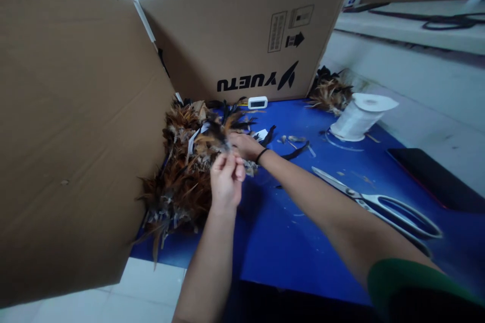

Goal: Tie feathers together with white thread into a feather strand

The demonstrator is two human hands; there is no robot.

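My left hand [227,179] is closed in a pinch at the base of a tuft of brown and black feathers [217,135], which fans up and away from the fingertips. Just behind it, my right hand [245,145], with a black band at the wrist, has its fingers curled in beside the same tuft. Those fingertips are partly hidden, so what they grip is unclear. Beneath and left of both hands lies a large heap of brown feather bunches [182,181], with pale strips among them.
Cardboard panels [76,126] stand at the left and back [235,25]. On the blue table [276,252] are scissors [352,193] under my right forearm, a white ribbon spool [358,118], a dark phone-like slab [435,176], a small white display device [257,103] and another feather bunch [330,92].
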